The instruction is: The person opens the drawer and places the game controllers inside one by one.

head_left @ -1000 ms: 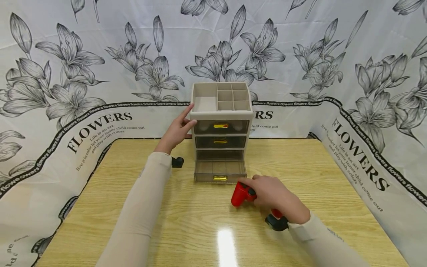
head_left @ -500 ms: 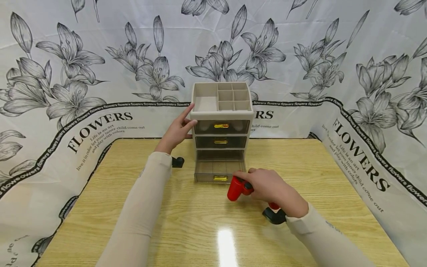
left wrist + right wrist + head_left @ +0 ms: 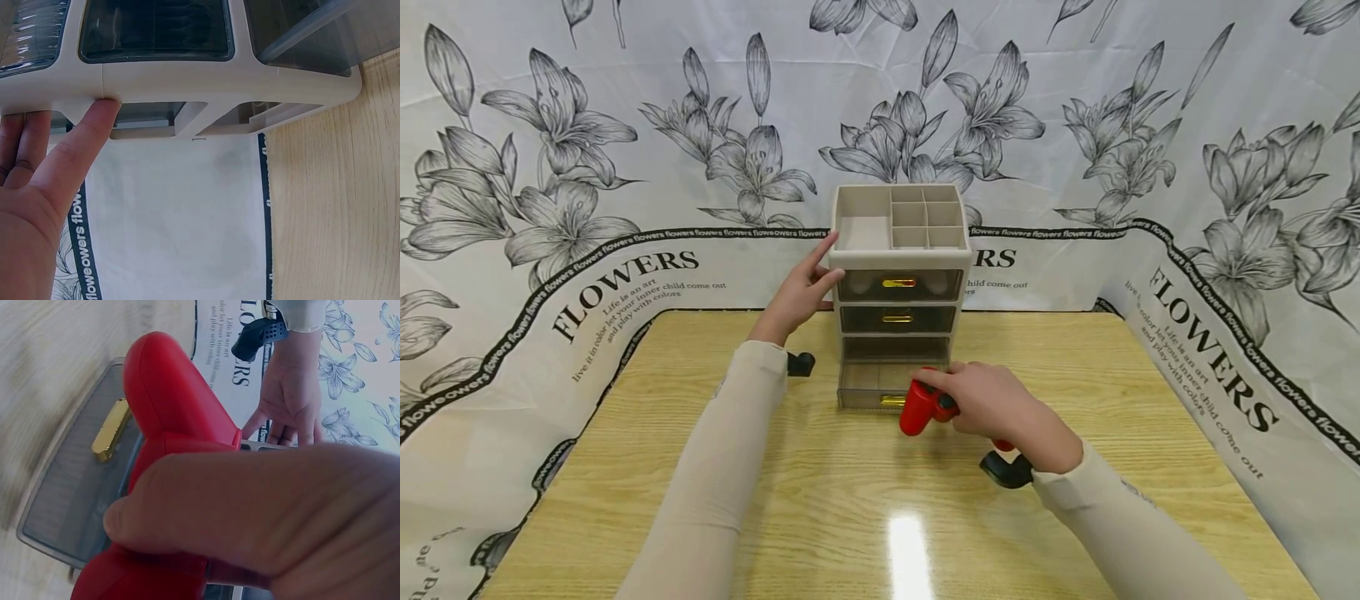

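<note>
A red game controller [image 3: 916, 410] with black thumbsticks is gripped in my right hand [image 3: 1000, 408], just in front of and overlapping the pulled-out bottom drawer [image 3: 859, 400] of a small white organizer [image 3: 898, 260]. In the right wrist view, my thumb lies across the controller [image 3: 178, 394], and the see-through drawer front with its gold handle [image 3: 111, 430] shows behind. My left hand [image 3: 797, 296] rests against the organizer's left side, fingers extended. The left wrist view shows a fingertip of that hand [image 3: 62, 169] on the white frame [image 3: 156, 81].
Two upper drawers [image 3: 925, 318] are closed. The organizer's top has one large compartment [image 3: 863, 233] and several small ones. Beneath it lies a wooden table [image 3: 820, 500], with a flower-print cloth [image 3: 700, 167] at the back and sides.
My right hand has carried the controller up and left toward the open bottom drawer. The left hand has stayed at the organizer's side.
</note>
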`<state>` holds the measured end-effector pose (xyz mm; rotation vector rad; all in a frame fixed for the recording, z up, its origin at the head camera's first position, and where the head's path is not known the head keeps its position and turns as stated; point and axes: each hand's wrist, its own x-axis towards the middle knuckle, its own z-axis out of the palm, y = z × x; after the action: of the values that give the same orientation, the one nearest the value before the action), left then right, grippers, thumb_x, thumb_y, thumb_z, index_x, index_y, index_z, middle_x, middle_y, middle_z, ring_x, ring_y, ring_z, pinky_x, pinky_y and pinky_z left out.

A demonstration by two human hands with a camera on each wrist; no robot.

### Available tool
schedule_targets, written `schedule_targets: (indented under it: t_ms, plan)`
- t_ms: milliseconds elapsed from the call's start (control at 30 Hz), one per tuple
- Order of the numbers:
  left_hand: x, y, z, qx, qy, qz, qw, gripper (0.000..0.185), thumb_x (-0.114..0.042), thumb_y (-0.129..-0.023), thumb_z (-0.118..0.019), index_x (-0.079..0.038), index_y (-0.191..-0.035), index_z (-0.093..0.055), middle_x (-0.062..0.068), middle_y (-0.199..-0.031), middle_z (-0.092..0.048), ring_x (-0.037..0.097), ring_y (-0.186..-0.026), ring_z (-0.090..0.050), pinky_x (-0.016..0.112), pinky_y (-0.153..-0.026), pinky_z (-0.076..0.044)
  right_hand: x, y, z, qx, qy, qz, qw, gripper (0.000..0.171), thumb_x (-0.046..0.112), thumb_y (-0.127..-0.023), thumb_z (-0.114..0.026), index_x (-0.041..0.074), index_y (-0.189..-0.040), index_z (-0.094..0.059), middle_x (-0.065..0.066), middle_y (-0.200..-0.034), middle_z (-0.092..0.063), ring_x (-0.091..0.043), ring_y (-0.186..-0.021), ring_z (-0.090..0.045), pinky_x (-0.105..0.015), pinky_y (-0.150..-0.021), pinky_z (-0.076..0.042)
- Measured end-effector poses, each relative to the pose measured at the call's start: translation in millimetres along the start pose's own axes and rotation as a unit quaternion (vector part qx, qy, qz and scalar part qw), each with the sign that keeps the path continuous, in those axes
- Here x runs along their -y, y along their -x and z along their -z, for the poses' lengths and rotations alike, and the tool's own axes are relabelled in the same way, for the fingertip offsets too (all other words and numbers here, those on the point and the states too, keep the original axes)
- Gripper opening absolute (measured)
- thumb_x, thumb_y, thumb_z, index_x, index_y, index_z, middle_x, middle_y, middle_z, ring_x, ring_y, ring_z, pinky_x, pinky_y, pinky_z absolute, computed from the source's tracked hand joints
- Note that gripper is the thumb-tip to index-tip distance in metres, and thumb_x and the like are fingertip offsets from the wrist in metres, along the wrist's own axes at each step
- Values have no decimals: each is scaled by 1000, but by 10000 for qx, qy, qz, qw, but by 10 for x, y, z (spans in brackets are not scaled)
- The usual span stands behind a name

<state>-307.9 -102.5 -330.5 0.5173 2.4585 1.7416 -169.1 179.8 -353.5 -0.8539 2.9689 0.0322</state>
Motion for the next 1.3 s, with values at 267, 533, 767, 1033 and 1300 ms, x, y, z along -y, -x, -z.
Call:
schedule_targets:
  t_ms: [267, 533, 767, 1033, 1300]
  plan:
    - [6, 14, -11, 6, 3, -20, 10000, 63, -28, -101, -52, -46, -152, -19, 21, -123, -53, 33, -117, -54, 52, -94, -54, 11, -68, 49, -406, 143, 225, 9988, 69, 28, -79, -80, 32, -141, -50, -2, -85, -59, -13, -66, -50, -25, -50, -40]
    - [2, 14, -16, 7, -42, -43, 10000, 64, -28, -101, -51, -44, -153, -18, 20, -123, -54, 33, -116, -55, 51, -92, -55, 7, -189, 84, -423, 183, 126, 9989, 71, 22, -81, -77, 33, -145, -45, -3, -86, -56, -14, -64, -48, -25, -47, -38]
    - [3, 19, -7, -11, -88, -76, 9999, 64, -28, -101, -52, -42, -154, -18, 20, -122, -54, 32, -116, -55, 51, -92, -55, 8, -302, 123, -488, 267, 109, 9984, 75, 18, -81, -77, 33, -146, -43, -8, -97, -61, -17, -67, -49, -26, -49, -40]
    - [-10, 34, -8, 5, -39, -111, 9999, 65, -27, -101, -52, -39, -155, -18, 21, -123, -54, 33, -116, -55, 53, -93, -54, 38, -426, 168, -566, 443, 186, 9972, 72, 19, -83, -75, 33, -146, -43, -9, -98, -61, -19, -70, -52, -28, -53, -46]
    - [-8, 33, -13, -29, -94, -105, 9999, 65, -27, -101, -52, -39, -155, -18, 21, -124, -54, 33, -116, -55, 54, -92, -54, 46, -543, 165, -836, 473, 281, 9950, 68, 27, -84, -76, 32, -144, -46, -9, -99, -64, -24, -76, -58, -35, -60, -53]
